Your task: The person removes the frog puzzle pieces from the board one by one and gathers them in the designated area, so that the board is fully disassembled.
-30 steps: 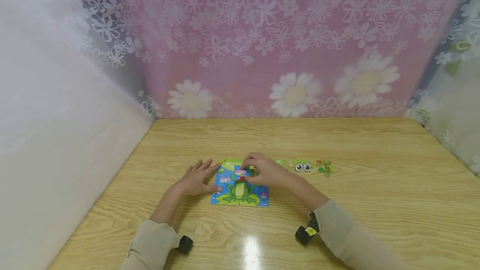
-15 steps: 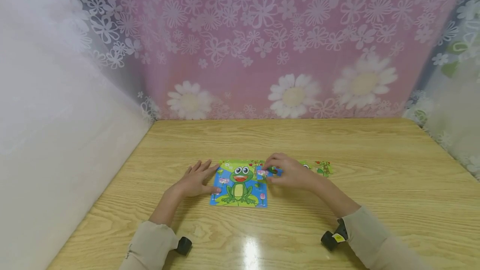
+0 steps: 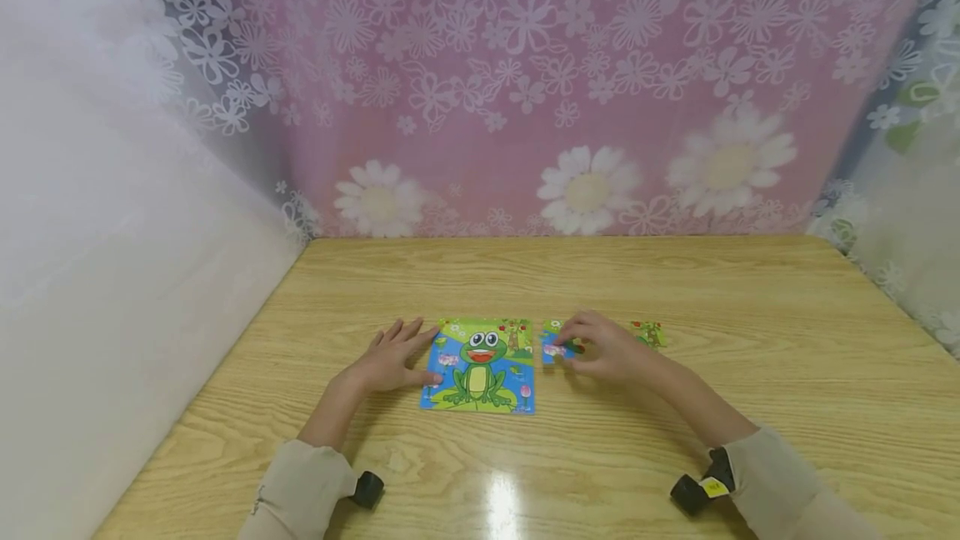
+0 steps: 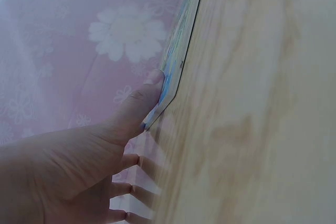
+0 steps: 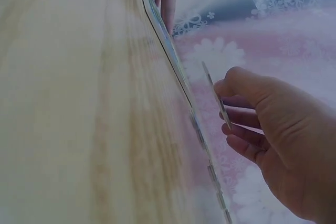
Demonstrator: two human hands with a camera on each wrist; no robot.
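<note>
A square frog jigsaw puzzle board (image 3: 477, 386) lies flat on the table, showing a green frog on blue water. My left hand (image 3: 386, 362) rests beside its left edge, fingers spread, with the thumb (image 4: 152, 82) on the board's border. To the right of the board, my right hand (image 3: 606, 350) pinches a blue puzzle piece (image 3: 552, 350) with a pink flower between thumb and fingers. In the right wrist view this thin piece (image 5: 216, 95) is tilted and held above the table. Part of it is hidden by the fingers in the head view.
A row of loose puzzle pieces lies right of the board; one with a tree (image 3: 654, 332) shows beyond my right hand, and others are partly covered by it. The wood-grain table (image 3: 420, 473) meets a flowered pink curtain (image 3: 480, 107) at the back.
My right hand has moved right with the flower piece, from over the frog's face to beyond the board's right edge, uncovering the frog. My left hand has stayed in place.
</note>
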